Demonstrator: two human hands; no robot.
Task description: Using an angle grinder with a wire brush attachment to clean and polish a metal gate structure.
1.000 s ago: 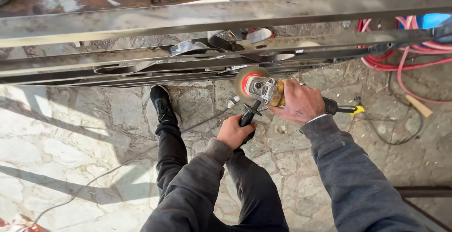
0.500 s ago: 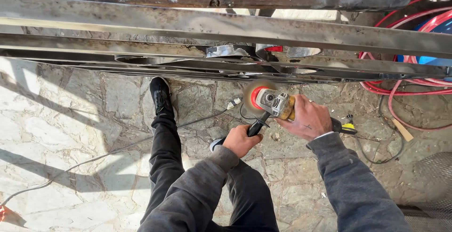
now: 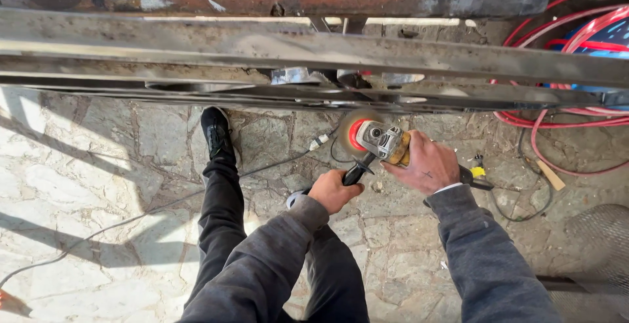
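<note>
So both hands are wrapped around an angle grinder [image 3: 383, 145] sitting just right of center in the frame. The right hand [image 3: 427, 166] is clamped over the yellow body, fingers curled round it, while the left hand [image 3: 335, 190] makes a closed fist on the black side handle [image 3: 357, 171] that sticks down and to the left. The grinder's long axis runs roughly left to right, with the blurred disc and red guard [image 3: 354, 133] at its left end, pointing up toward the long steel beam [image 3: 196, 48] that crosses the whole upper part of the frame. The disc sits just below the beam's lower flange, near it; can't tell if it's actually touching. The right hand is the closer one to the disc. A thin cable [image 3: 164, 202] trails across the stone paving [image 3: 78, 185] to the lower left, red hoses [image 3: 557, 126] coil at the right edge, and the person's black shoe [image 3: 216, 130] is planted left of the disc.
</note>
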